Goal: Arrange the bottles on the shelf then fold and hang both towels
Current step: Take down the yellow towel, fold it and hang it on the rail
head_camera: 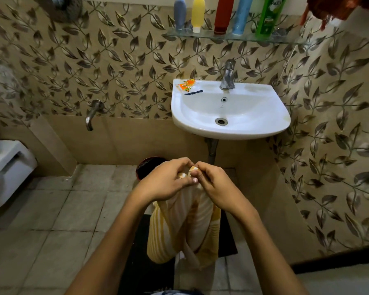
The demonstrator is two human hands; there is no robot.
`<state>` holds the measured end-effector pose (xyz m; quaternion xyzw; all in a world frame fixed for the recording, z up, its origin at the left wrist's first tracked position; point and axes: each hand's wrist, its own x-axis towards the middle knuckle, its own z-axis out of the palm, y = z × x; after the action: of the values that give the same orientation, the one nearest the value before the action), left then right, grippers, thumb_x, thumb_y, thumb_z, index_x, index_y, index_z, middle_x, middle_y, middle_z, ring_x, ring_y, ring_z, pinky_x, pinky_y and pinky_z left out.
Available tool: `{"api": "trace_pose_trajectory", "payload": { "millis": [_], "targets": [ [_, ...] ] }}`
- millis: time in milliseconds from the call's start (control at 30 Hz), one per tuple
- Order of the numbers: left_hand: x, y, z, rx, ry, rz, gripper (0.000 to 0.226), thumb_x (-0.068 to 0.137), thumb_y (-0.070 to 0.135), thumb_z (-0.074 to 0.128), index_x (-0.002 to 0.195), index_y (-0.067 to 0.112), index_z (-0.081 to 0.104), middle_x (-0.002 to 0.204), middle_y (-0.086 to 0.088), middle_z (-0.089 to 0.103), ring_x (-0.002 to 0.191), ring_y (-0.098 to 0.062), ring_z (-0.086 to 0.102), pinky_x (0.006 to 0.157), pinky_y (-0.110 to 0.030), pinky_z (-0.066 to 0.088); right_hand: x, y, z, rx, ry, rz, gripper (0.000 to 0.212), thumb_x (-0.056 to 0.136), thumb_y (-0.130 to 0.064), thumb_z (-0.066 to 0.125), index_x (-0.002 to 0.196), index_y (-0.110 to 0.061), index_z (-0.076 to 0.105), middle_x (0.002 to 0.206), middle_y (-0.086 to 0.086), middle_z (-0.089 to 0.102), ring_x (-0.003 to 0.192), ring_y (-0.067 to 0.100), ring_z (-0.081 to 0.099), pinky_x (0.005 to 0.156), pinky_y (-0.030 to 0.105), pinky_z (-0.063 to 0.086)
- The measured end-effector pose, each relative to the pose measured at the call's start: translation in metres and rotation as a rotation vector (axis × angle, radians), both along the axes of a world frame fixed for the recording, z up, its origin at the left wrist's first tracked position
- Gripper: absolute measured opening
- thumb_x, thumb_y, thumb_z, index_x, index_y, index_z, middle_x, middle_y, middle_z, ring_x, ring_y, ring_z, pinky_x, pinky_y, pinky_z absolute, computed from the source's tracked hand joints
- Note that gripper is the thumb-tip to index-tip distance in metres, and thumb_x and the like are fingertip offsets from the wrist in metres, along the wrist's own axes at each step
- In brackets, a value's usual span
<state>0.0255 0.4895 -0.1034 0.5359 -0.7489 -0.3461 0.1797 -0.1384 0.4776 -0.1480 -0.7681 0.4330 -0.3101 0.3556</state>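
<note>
The fingers of the left hand (165, 180) were curled over the top edge of a yellow-and-white striped cloth towel (184, 228), with the thumb laid across its front. The right hand (214, 186) met it knuckle to knuckle, its fingertips pinching the same bunched edge. Both hands gripped the towel in front of the person's body, and it hung down from them in loose folds over a dark floor mat (143, 262).

Behind the left hand, a dark red round bin (145, 167) stood on the tiled floor; what it held could not be told.

Farther out, the white ceramic wash basin (228, 124) held nothing in its bowl, while an orange sachet (184, 85) and a small dark object lay on its left rim, near the chrome tap (227, 75).

Above, a glass wall shelf (228, 36) carried five upright bottles in a row: a grey-blue bottle (179, 12), a yellow bottle (198, 13), a red bottle (223, 15), a light blue bottle (242, 17) and a green bottle (267, 17).

At the top right corner, a reddish-brown cloth (332, 8) hung partly out of view.
</note>
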Motion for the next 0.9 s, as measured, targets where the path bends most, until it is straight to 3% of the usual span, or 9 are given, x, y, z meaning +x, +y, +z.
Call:
{"api": "trace_pose_trajectory", "payload": {
  "millis": [167, 267, 433, 533, 600, 667, 700, 800, 900],
  "targets": [
    [-0.003, -0.005, 0.003, -0.111, -0.195, 0.088, 0.017, 0.084, 0.038, 0.061, 0.084, 0.021, 0.057, 0.088, 0.002, 0.062, 0.086, -0.018, 0.056, 0.074, -0.037, 0.045, -0.002, 0.007, -0.001, 0.030, -0.017, -0.026, 0.018, 0.099, -0.028, 0.045, 0.085, -0.029, 0.055, 0.078, -0.011, 0.060, 0.073, -0.001, 0.055, 0.063, 0.019, 0.040],
    [-0.006, -0.005, 0.008, -0.162, -0.203, 0.106, 0.016, 0.084, 0.039, 0.060, 0.080, 0.024, 0.055, 0.084, 0.005, 0.061, 0.083, -0.017, 0.055, 0.073, -0.039, 0.048, -0.002, 0.014, -0.006, 0.030, -0.022, -0.042, 0.009, 0.096, -0.029, 0.044, 0.096, -0.026, 0.053, 0.093, -0.004, 0.061, 0.084, 0.006, 0.058, 0.070, 0.025, 0.046],
    [-0.007, 0.001, 0.017, -0.277, -0.101, 0.066, 0.022, 0.084, 0.038, 0.060, 0.069, 0.028, 0.047, 0.068, 0.009, 0.054, 0.070, -0.009, 0.051, 0.059, -0.034, 0.041, -0.007, 0.018, -0.022, 0.014, 0.012, -0.246, 0.033, 0.080, -0.002, 0.050, 0.103, -0.025, 0.045, 0.099, -0.009, 0.053, 0.088, 0.005, 0.054, 0.075, 0.032, 0.050],
    [0.003, 0.002, 0.027, -0.323, 0.028, 0.099, 0.025, 0.083, 0.036, 0.062, 0.065, 0.033, 0.045, 0.063, 0.016, 0.054, 0.063, -0.001, 0.049, 0.055, -0.027, 0.032, -0.018, 0.016, -0.035, 0.118, 0.047, -0.368, 0.021, 0.084, -0.004, 0.056, 0.097, -0.019, 0.051, 0.095, -0.001, 0.057, 0.085, 0.011, 0.058, 0.077, 0.037, 0.052],
    [0.012, 0.001, 0.031, -0.332, 0.070, 0.146, 0.018, 0.083, 0.037, 0.062, 0.071, 0.030, 0.051, 0.066, 0.017, 0.057, 0.067, 0.001, 0.052, 0.056, -0.026, 0.034, -0.025, 0.015, -0.041, 0.212, 0.059, -0.383, 0.004, 0.091, -0.013, 0.055, 0.092, -0.015, 0.058, 0.090, 0.001, 0.065, 0.082, 0.012, 0.062, 0.076, 0.037, 0.053],
    [0.021, -0.002, 0.030, -0.303, 0.078, 0.235, 0.011, 0.083, 0.039, 0.062, 0.083, 0.030, 0.056, 0.075, 0.013, 0.061, 0.078, -0.004, 0.058, 0.061, -0.028, 0.040, -0.028, 0.015, -0.041, 0.231, 0.056, -0.358, 0.014, 0.095, -0.018, 0.052, 0.084, -0.014, 0.059, 0.080, 0.000, 0.065, 0.072, 0.008, 0.060, 0.067, 0.030, 0.050],
    [0.024, -0.003, 0.027, -0.262, 0.068, 0.289, 0.015, 0.082, 0.041, 0.063, 0.093, 0.033, 0.055, 0.084, 0.010, 0.064, 0.088, -0.010, 0.060, 0.067, -0.030, 0.044, -0.026, 0.016, -0.038, 0.222, 0.045, -0.338, 0.019, 0.096, -0.020, 0.050, 0.079, -0.015, 0.057, 0.073, -0.002, 0.062, 0.066, 0.003, 0.056, 0.062, 0.025, 0.045],
    [0.026, -0.002, 0.019, -0.100, -0.023, 0.267, 0.061, 0.077, 0.041, 0.069, 0.126, 0.050, 0.035, 0.117, -0.006, 0.062, 0.116, -0.021, 0.054, 0.090, -0.035, 0.044, -0.016, 0.020, -0.023, 0.140, -0.007, -0.258, 0.026, 0.098, -0.021, 0.047, 0.074, -0.013, 0.050, 0.064, -0.003, 0.050, 0.057, 0.000, 0.043, 0.054, 0.018, 0.033],
    [0.013, 0.002, 0.011, 0.016, -0.039, 0.050, 0.068, 0.078, 0.034, 0.070, 0.128, 0.059, 0.031, 0.130, 0.000, 0.057, 0.122, -0.017, 0.051, 0.100, -0.038, 0.043, -0.003, 0.022, -0.006, 0.035, -0.051, -0.153, 0.021, 0.097, -0.016, 0.047, 0.078, -0.008, 0.050, 0.071, 0.001, 0.055, 0.063, 0.004, 0.047, 0.058, 0.022, 0.037]
  ]
}}
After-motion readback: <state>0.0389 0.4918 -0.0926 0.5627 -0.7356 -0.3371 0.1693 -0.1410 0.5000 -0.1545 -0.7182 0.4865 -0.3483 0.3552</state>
